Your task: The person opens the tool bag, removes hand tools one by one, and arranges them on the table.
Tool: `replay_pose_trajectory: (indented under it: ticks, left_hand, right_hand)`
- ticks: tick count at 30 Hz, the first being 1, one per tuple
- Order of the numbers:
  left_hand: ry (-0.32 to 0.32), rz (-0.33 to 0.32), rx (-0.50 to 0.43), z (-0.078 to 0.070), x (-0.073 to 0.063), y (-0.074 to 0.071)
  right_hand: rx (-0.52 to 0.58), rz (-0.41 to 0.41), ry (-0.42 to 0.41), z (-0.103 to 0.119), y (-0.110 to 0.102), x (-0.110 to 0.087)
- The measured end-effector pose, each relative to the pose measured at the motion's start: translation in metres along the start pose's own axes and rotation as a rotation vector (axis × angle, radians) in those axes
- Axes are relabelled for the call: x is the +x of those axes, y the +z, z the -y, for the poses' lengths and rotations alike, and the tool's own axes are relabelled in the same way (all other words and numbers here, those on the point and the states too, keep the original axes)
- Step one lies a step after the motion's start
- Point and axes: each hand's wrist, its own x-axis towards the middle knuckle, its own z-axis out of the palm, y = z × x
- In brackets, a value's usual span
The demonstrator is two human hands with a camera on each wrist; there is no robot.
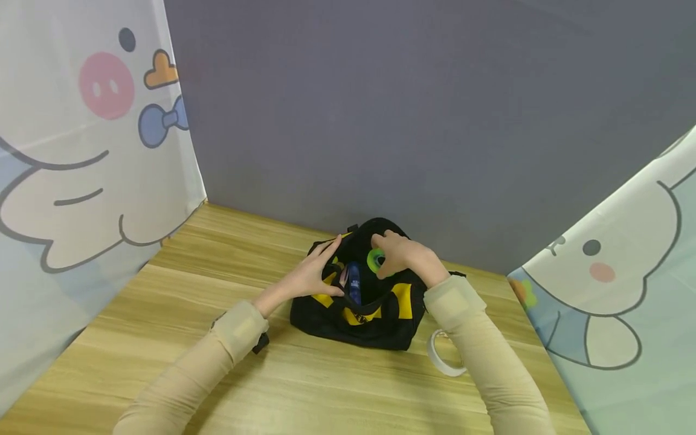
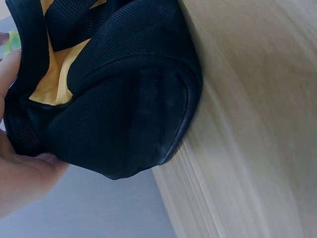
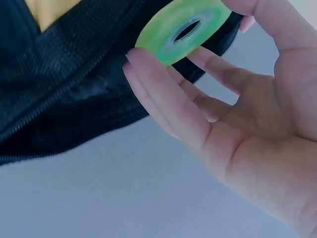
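Note:
A black and yellow duffel bag [image 1: 353,332] stands on the table with its zipped mouth spread wide. My left hand [image 1: 312,272] grips the bag's left end at the opening, thumb by the front edge and fingers toward the back. In the left wrist view that hand [image 2: 25,173] lies along the zip edge. Over the mouth, my right hand [image 1: 402,254] holds a green tape roll [image 1: 375,260]. The right wrist view shows the roll [image 3: 168,29] between thumb and fingertips, its flat side and hollow core visible. Inside the bag sits a dark blue item [image 1: 354,283] beside something pinkish.
A white tape roll [image 1: 443,362] lies on the wooden table [image 1: 326,393] right of the bag, near the right forearm. A black strap end [image 1: 261,343] lies by the left wrist. Behind the bag rises a grey panel [image 1: 353,121], with cartoon-printed sheets [image 1: 65,211] at both sides.

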Motion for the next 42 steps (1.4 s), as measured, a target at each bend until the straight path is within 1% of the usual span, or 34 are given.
replay_pose_trajectory:
  ticks: [7,10,12,17,22,29,33,42]
  left_hand:
    - [0.003,-0.003,0.012,0.0,0.002,-0.002]
    - [0.014,-0.01,0.015,0.0,0.002,-0.004]
    - [0.007,-0.007,0.011,0.0,0.001,-0.005]
    - [-0.01,0.007,0.002,0.002,-0.001,-0.008]
    - [-0.003,0.002,0.007,0.003,-0.003,-0.009]
    - [-0.027,0.014,0.012,0.002,-0.006,-0.012]
    - [-0.023,0.015,0.017,0.003,-0.007,-0.013]
    - [-0.026,0.018,-0.003,0.006,-0.011,-0.016]
  right_hand:
    - [0.054,0.006,-0.004,-0.011,-0.006,-0.017]
    - [0.06,0.005,-0.001,-0.016,-0.006,-0.023]
    - [0.062,0.006,0.008,-0.019,-0.006,-0.027]
    - [0.077,0.014,0.031,-0.026,-0.003,-0.038]
    - [0.096,0.012,0.041,-0.034,0.0,-0.052]
    - [0.113,0.017,0.047,-0.046,0.004,-0.071]
    - [0.126,0.015,0.056,-0.05,0.009,-0.08]
    - [0.133,-0.006,0.02,-0.056,0.019,-0.098]
